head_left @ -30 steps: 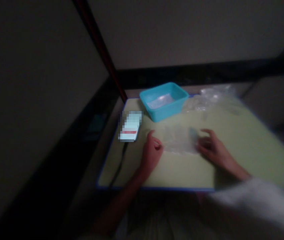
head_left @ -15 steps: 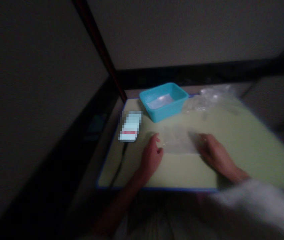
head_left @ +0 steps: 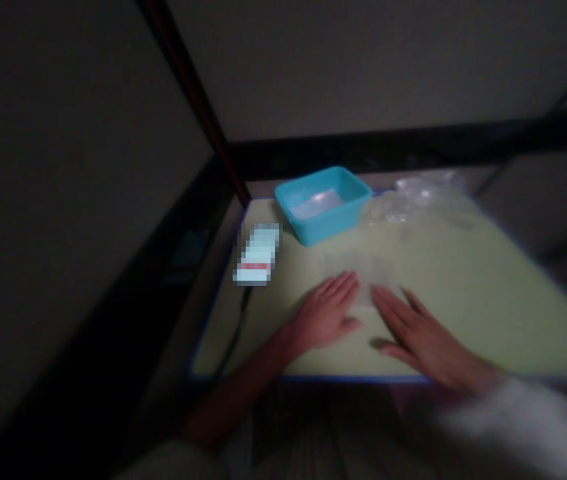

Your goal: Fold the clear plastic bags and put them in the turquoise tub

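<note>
With the left hand [head_left: 327,315] and right hand [head_left: 422,339] now brought inward, the clear plastic sheet [head_left: 362,264] is overlaid by straightened fingers, nothing grasped, and apparently smoothed flat.

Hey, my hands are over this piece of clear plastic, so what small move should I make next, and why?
I'd probably slide your left hand and right hand gently apart across the clear plastic: both are open, palms down and close together near its middle, which would suit smoothing it outward.
</note>
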### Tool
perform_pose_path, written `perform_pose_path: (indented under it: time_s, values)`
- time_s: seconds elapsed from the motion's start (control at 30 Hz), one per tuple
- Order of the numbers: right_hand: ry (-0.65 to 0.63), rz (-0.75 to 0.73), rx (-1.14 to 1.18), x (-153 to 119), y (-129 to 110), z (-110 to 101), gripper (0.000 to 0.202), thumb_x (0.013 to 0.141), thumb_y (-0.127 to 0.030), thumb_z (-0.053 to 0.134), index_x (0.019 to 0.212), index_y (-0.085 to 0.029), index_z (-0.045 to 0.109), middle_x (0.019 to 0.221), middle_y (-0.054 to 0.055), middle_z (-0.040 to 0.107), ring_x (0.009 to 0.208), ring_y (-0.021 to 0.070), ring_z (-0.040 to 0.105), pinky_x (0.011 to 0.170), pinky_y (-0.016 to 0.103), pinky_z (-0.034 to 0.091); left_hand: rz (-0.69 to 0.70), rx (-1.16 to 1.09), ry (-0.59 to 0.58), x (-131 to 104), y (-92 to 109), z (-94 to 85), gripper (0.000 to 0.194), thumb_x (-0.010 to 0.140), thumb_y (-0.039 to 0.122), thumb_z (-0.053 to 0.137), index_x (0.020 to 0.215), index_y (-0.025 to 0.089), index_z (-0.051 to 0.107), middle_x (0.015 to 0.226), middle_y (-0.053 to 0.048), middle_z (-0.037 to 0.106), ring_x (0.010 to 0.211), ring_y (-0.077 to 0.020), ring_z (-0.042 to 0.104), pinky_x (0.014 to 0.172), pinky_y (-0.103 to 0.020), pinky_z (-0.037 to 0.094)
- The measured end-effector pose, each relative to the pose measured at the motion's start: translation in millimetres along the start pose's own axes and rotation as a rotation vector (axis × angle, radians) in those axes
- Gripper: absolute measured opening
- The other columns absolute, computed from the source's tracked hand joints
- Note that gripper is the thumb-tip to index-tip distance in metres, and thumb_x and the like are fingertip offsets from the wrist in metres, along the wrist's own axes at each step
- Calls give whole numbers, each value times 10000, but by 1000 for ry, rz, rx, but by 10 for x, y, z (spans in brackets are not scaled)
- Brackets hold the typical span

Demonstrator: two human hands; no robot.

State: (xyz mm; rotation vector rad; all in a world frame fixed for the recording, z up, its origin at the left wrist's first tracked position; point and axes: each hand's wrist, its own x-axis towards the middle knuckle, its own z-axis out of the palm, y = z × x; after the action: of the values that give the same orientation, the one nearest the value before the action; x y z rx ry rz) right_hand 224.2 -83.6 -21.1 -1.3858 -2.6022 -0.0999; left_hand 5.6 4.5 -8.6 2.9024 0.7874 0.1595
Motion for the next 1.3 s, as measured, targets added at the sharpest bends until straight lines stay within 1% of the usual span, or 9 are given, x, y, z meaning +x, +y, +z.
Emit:
perform_pose_path:
  time_s: [0.2,0.4,0.53,0.6,0.7,0.8,0.97,1.17,1.3]
  values:
    - [-9,11,-4,-59,2,-6,834,888,-587,374,1475,-123,6,1481,182,273,1370,273,240,1100,538,152,15,-17,37,-46,-35,45,644,907,492,393,1419,128,251,1519,-131,191,1410,-229,130,1142,-387,133]
    - [-32,11,65,-46,-2,-39,854,875,-591,399,1476,-143,-11,1472,194,286,1349,297,284,1069,576,214,-26,-54,63,-130,-85,34,626,893,444,460,1419,171,260,1516,-121,208,1410,-234,130,1135,-420,153]
    - [-32,12,146,-23,45,-137,786,902,-513,420,1480,-173,10,1468,177,312,1332,296,325,1050,581,268,-59,-120,57,-225,-186,12,680,879,429,497,1431,143,223,1510,-151,206,1410,-240,120,1136,-424,160]
    - [-23,40,200,-26,107,-196,685,921,-442,429,1473,-180,118,1451,157,363,1302,271,386,1038,528,336,-63,-189,51,-296,-259,-15,767,852,424,547,1447,127,164,1516,-164,171,1411,-236,112,1137,-407,181]
    - [37,67,197,-61,228,-230,423,934,-332,438,1336,-201,431,1334,118,525,1191,243,513,967,442,443,-72,-288,63,-412,-353,-72,829,826,369,603,1461,158,115,1529,-143,131,1411,-220,123,1135,-391,214]
    - [40,-14,57,-95,317,-186,262,931,-224,436,1137,-192,594,1112,105,654,1021,247,604,863,435,495,-80,-344,89,-482,-383,-110,780,820,312,618,1452,207,174,1525,-106,182,1405,-214,165,1128,-406,241]
    - [33,-126,-132,-56,324,-98,255,909,-101,411,1011,-169,635,1006,106,670,910,240,616,781,423,498,-102,-364,98,-470,-357,-59,701,809,288,632,1417,213,290,1476,-100,321,1365,-215,289,1109,-414,288]
    - [119,-26,12,5,304,-98,224,921,-185,420,880,-177,640,908,113,684,785,233,650,685,389,518,-101,-333,160,-420,-346,-14,574,805,268,632,1338,199,428,1403,-106,441,1303,-211,401,1079,-389,346]
    - [141,107,250,29,272,-177,225,931,-259,402,1014,-180,596,904,97,686,736,202,665,638,329,537,-106,-248,210,-355,-301,-49,426,792,236,638,1208,206,552,1312,-99,541,1236,-222,480,1039,-409,390]
